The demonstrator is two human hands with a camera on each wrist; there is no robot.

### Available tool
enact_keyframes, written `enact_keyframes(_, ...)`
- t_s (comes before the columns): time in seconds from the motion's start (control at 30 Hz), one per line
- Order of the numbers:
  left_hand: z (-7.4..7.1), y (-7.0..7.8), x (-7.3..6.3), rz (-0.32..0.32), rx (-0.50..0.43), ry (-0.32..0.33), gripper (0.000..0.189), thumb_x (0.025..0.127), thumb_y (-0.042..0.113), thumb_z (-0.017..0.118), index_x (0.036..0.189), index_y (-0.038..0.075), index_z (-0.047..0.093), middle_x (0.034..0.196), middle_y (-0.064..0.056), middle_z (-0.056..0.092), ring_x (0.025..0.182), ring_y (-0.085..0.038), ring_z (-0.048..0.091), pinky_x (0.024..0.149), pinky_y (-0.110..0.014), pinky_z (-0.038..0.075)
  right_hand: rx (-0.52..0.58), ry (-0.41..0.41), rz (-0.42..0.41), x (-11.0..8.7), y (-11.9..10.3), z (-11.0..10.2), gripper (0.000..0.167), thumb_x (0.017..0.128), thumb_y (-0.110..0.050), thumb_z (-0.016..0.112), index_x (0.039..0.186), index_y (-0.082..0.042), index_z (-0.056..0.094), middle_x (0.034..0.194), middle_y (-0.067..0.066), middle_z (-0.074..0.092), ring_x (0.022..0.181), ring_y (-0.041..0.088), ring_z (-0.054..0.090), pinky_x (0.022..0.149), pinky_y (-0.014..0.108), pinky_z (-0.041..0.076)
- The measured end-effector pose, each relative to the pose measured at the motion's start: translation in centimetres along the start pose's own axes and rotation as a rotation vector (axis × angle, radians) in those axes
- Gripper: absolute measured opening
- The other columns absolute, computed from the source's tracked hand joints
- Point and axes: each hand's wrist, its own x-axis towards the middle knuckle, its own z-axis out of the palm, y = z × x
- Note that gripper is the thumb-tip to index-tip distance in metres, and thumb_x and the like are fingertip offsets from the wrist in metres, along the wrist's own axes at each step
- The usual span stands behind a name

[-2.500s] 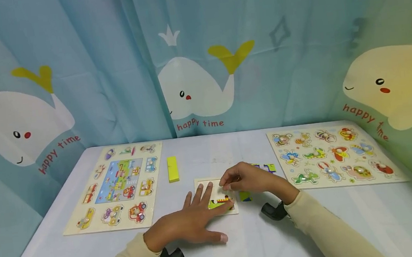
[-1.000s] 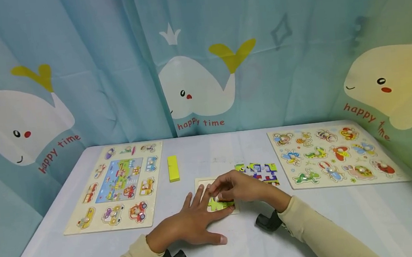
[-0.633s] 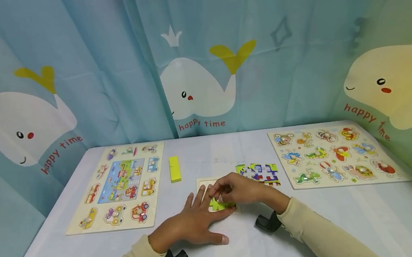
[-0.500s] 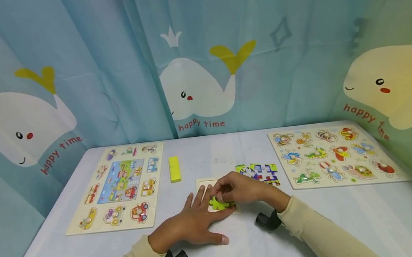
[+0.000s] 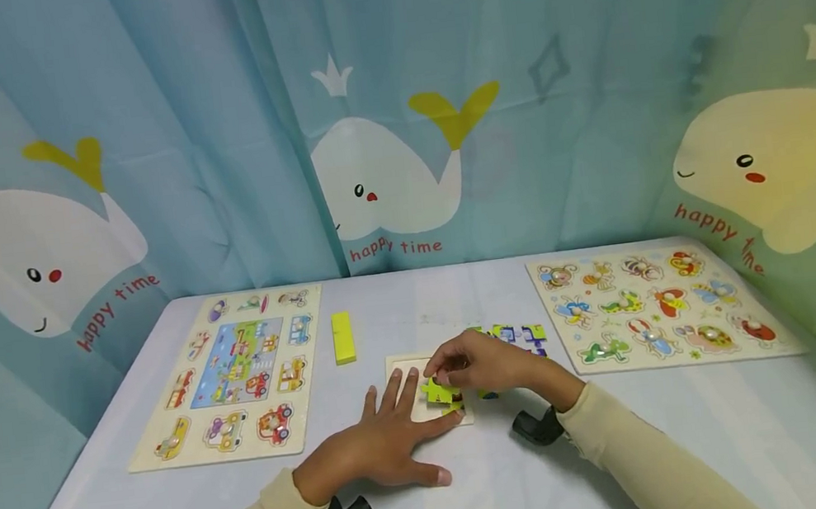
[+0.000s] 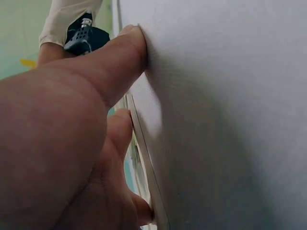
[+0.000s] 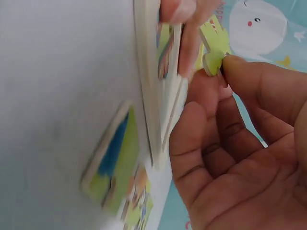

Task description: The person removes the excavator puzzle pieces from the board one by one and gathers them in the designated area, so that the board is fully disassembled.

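My left hand (image 5: 379, 448) lies spread with straight fingers over the near left side of a small wooden puzzle tray (image 5: 397, 362). Its index fingertip reaches the tray's near right corner, beside a green puzzle piece (image 5: 452, 408) lying inside. My right hand (image 5: 490, 364) pinches another light green puzzle piece (image 5: 437, 391) between thumb and fingers, over the tray. In the right wrist view this jigsaw piece (image 7: 216, 45) stands tilted above the tray (image 7: 151, 96). The left wrist view shows the left thumb (image 6: 127, 52) stretched out, its tip at the white tablecloth.
Several loose puzzle pieces (image 5: 531, 333) lie right of the tray, partly behind the right hand. A yellow block (image 5: 343, 338) stands back left. A vehicle knob puzzle (image 5: 140, 448) lies at left, an insect knob puzzle (image 5: 783, 344) at right. A blue whale-print curtain (image 5: 217, 142) hangs behind.
The right hand reached from the loose pieces' side to the tray's middle. Since half a second ago it has shifted slightly right, raising and tilting the green piece. The left hand keeps its place.
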Motion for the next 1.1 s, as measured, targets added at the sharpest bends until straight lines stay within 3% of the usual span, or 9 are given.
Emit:
enact_keyframes(0.17,0.0,0.2,-0.2,-0.018,0.006,0.014,0.071,0.085,0.068,0.058,0.149,0.049,0.031,0.161,-0.019,-0.003,0.144,-0.04,-0.011,0.102,-0.073,-0.001,-0.01,0.026,0.009,-0.8,0.5,-0.8,0.017,0.094,0.002,0.059,0.107,0.001,0.069,0.089,0.001,0.065,0.077,0.014,0.055,0.069,0.026,0.047)
enact_keyframes(0.4,0.0,0.7,-0.4,-0.006,-0.006,0.053,0.065,0.088,0.063,0.058,0.147,0.047,0.038,0.16,-0.022,0.003,0.143,-0.044,-0.009,0.103,-0.07,-0.007,0.0,0.06,0.005,-2.3,1.7,-2.1,0.014,0.094,-0.001,0.061,0.106,0.001,0.069,0.093,0.003,0.067,0.078,0.014,0.057,0.069,0.026,0.048)
enact_keyframes(0.63,-0.2,0.7,0.0,0.085,-0.014,0.147,0.064,0.085,0.061,0.064,0.143,0.04,0.048,0.16,-0.02,0.008,0.145,-0.04,-0.01,0.104,-0.068,-0.01,-0.001,0.084,0.041,-4.3,2.6,-3.7,0.013,0.094,0.0,0.061,0.103,0.001,0.07,0.095,0.004,0.068,0.079,0.014,0.057,0.068,0.026,0.047)
enact_keyframes(0.8,-0.1,0.4,0.4,0.134,0.018,0.084,0.071,0.085,0.064,0.061,0.149,0.041,0.038,0.161,-0.016,0.0,0.145,-0.036,-0.013,0.108,-0.064,-0.003,-0.022,0.091,0.086,-5.7,3.2,-4.6,0.013,0.094,0.0,0.06,0.103,0.0,0.07,0.095,0.004,0.068,0.083,0.016,0.058,0.07,0.027,0.048)
enact_keyframes(0.93,-0.4,0.0,0.6,0.122,0.046,0.026,0.073,0.085,0.064,0.061,0.15,0.044,0.033,0.162,-0.01,-0.002,0.145,-0.035,-0.012,0.111,-0.06,0.0,0.014,0.07,0.102,-6.5,3.4,-5.0,0.013,0.094,0.001,0.061,0.103,0.002,0.069,0.097,0.007,0.068,0.085,0.017,0.059,0.071,0.027,0.049)
enact_keyframes(1.1,-0.9,-0.3,0.9,0.106,0.002,-0.016,0.07,0.087,0.06,0.062,0.149,0.044,0.035,0.162,-0.009,-0.002,0.144,-0.037,-0.014,0.111,-0.06,-0.001,0.053,0.012,0.076,-6.8,3.1,-4.7,0.013,0.092,0.004,0.061,0.101,0.006,0.07,0.095,0.009,0.067,0.084,0.017,0.058,0.072,0.026,0.049)
